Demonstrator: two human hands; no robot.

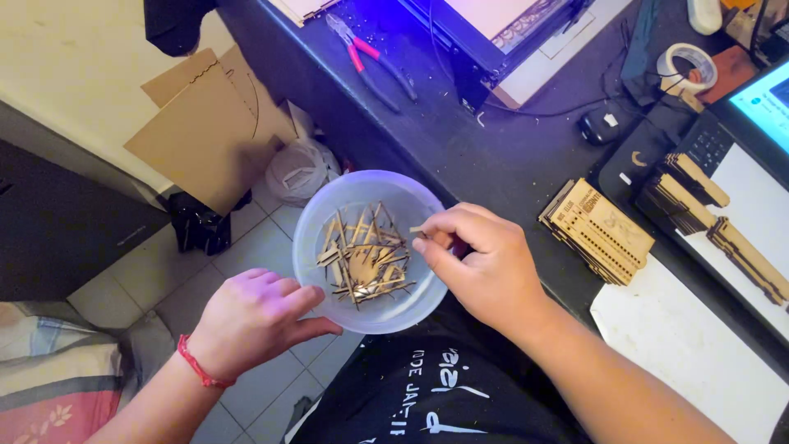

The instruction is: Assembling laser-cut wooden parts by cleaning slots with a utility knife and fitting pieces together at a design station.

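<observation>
While we look down past the edge of the dark, dust-flecked tabletop (493,156), we see our left hand (255,316), a red cord around its wrist, gripping the near rim of a translucent round plastic bowl (325,215) held out over the pale tiled floor (246,247). Inside the bowl lies a heap of thin laser-cut wooden slivers (366,259). Our right hand (481,263) pinches one small wooden piece (417,229) between thumb and forefinger just above the bowl's right side. On the tabletop to the right sits a stack of flat engraved plywood plates (600,230), with more stacked wooden parts (699,193) beyond it on a white sheet beside a laptop with a lit screen (760,103). Farther back lie red-handled pliers (370,57), a black computer mouse (600,125) and a roll of tape (686,66). Below the tabletop edge, brown cardboard sheets (205,123) lean against the wall beside a white plastic bag (300,168).
</observation>
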